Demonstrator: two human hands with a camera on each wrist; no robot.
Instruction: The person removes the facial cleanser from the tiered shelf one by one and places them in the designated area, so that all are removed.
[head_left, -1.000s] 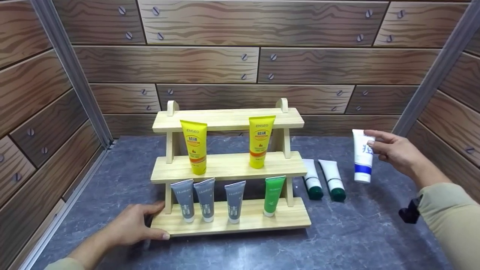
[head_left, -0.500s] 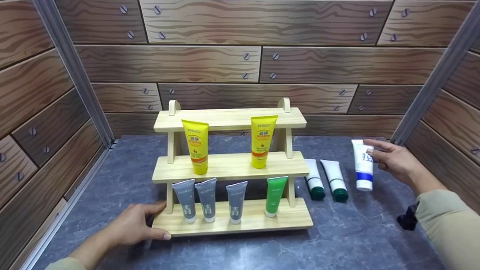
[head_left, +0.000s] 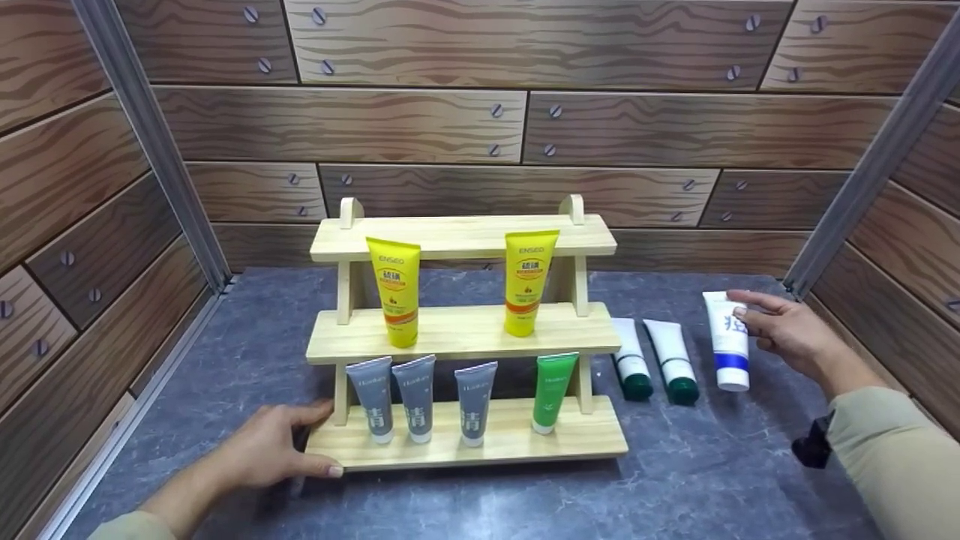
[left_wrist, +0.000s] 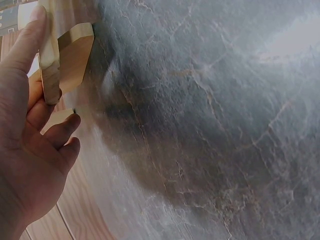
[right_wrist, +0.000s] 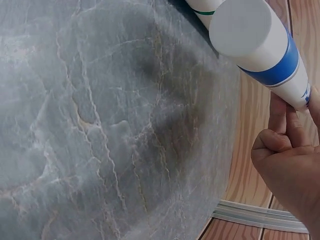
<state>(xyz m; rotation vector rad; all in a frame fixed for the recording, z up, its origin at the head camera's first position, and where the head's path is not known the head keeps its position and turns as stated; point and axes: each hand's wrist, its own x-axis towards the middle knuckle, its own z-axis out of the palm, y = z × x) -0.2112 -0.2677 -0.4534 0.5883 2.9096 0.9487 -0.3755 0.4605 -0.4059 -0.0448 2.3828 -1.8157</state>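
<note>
In the head view my left hand (head_left: 274, 450) grips the left end of the lowest board of a three-tier wooden display stand (head_left: 465, 452). The left wrist view shows the thumb on one side of that board (left_wrist: 50, 75) and fingers on the other. At the right, my right hand (head_left: 795, 337) pinches a white squeeze tube with a blue band (head_left: 731, 341) near its flat top end, cap downward. The tube's white cap (right_wrist: 242, 27) faces the right wrist camera. Beside it lie two white tubes with green caps, the nearer one (head_left: 673, 360) and another (head_left: 632, 360) partly behind the stand.
Two yellow tubes, left (head_left: 397, 292) and right (head_left: 529, 285), stand on the middle shelf. Several grey tubes (head_left: 416, 397) and a green tube (head_left: 553, 394) stand on the lowest. Wood-patterned walls (head_left: 525, 127) enclose the dark marbled tabletop (head_left: 690, 465) at the back and sides.
My right hand has lowered the blue-banded tube toward the tabletop beside the green-capped tubes. My left hand keeps its grip on the stand.
</note>
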